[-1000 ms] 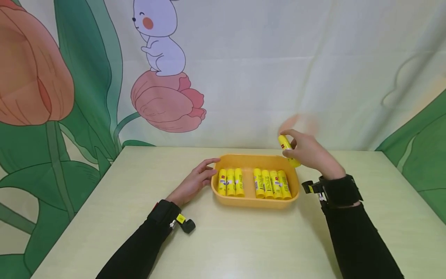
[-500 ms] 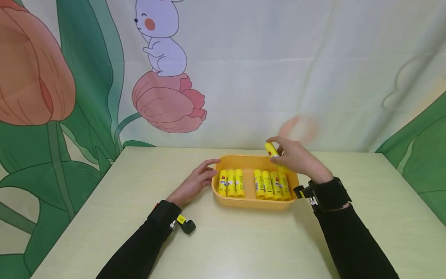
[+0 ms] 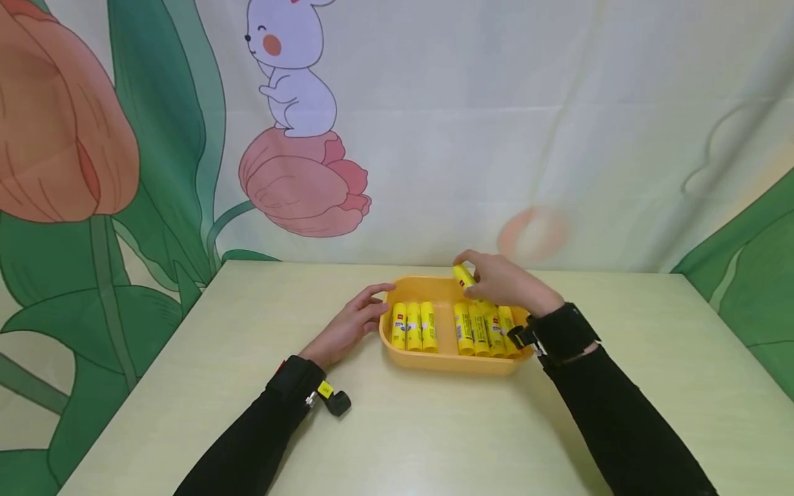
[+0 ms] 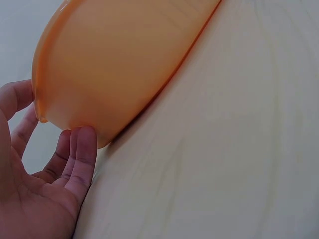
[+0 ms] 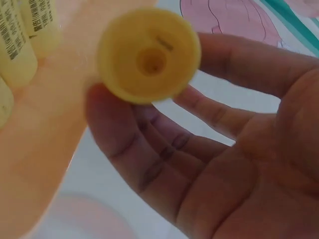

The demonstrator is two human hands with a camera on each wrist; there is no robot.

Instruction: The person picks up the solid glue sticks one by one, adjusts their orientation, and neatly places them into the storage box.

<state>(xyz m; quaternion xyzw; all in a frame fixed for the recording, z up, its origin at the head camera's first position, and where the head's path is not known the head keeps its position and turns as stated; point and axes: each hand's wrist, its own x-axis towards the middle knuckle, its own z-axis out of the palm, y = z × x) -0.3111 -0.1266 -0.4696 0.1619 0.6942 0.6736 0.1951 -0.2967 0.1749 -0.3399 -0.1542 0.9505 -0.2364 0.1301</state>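
Note:
Several yellow glue sticks lie in a shallow orange-yellow plastic tray. Three glue sticks stand side by side at the left end; a second row of glue sticks fills the right part, with a gap between the groups. My right hand pinches another glue stick between thumb and fingers, tilted above the tray's back part. In the right wrist view the round hollow end of this glue stick faces the camera. With its fingertips my left hand touches the tray's left end from outside.
The tray rests on a pale wooden table, near its back edge. Behind the table hangs a white curtain printed with tulips and a rabbit. A camera on a black band sits on each wrist.
My right hand has carried its glue stick leftward and slightly down, from the tray's right back corner to above the gap between the groups. The left hand stays at the tray's end.

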